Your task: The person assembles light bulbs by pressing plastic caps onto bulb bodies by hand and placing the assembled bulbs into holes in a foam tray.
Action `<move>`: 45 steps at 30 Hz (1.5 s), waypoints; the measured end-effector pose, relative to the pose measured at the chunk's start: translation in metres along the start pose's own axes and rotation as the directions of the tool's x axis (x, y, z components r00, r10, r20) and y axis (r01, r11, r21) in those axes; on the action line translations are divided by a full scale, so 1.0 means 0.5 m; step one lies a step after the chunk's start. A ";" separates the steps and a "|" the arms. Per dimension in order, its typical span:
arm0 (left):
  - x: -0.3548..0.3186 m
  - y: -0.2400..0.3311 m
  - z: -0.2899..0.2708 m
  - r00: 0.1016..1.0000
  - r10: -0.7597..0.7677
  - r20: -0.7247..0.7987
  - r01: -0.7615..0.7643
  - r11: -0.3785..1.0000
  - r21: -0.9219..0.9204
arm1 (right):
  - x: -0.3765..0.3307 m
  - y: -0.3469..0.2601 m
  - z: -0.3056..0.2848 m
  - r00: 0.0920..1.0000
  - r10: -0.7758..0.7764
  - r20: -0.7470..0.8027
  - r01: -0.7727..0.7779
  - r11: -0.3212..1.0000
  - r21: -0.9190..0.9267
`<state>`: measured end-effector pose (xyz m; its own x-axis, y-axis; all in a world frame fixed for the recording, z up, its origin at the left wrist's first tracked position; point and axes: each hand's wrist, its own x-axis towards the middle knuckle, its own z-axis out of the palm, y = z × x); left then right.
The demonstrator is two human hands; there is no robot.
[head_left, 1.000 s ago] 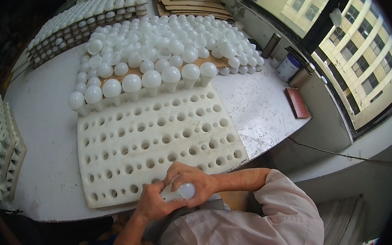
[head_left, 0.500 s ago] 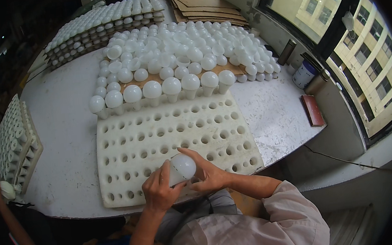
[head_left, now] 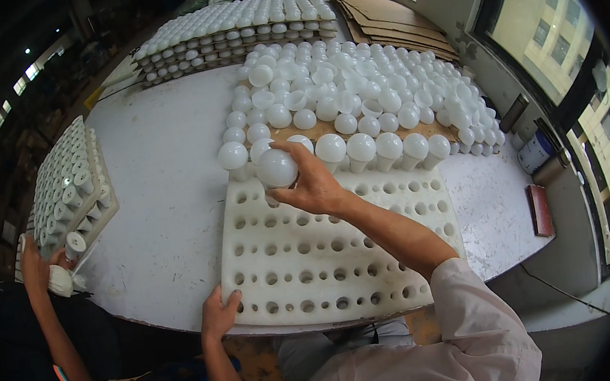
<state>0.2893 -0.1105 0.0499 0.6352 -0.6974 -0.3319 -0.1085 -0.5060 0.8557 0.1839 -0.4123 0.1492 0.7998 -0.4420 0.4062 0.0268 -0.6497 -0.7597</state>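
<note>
one foam tray [head_left: 340, 260], seven bulbs [head_left: 359, 149] standing in its far row.

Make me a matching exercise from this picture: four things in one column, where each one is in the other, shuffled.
1. right hand
2. left hand
3. foam tray
4. cardboard sheets

a. far right end of the table
b. on the tray's near left corner
c. gripping a white bulb over the tray's far left corner
d. flat before the person, mostly empty holes

Pairs: 1-c, 2-b, 3-d, 4-a
</note>
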 end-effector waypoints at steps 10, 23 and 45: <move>-0.049 -0.004 0.046 0.999 0.036 0.003 -0.034 0.974 -0.222 | 0.088 0.042 0.144 0.960 -0.046 0.277 0.174 0.873 -0.455; -0.047 -0.094 0.043 0.984 0.062 -0.168 -0.101 0.966 -0.236 | 0.340 0.260 -0.193 0.964 0.123 0.234 0.131 0.544 -0.828; 0.279 -0.060 -0.095 0.904 0.247 -0.349 -0.102 0.917 0.385 | -0.164 0.018 -0.265 0.519 0.552 0.653 0.113 0.713 -0.692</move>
<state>0.4176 -0.1686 -0.0030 0.8142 -0.5785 0.0496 -0.4588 -0.5886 0.6656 0.0392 -0.4639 0.1766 0.8216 -0.1842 -0.5395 -0.3056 -0.9412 -0.1440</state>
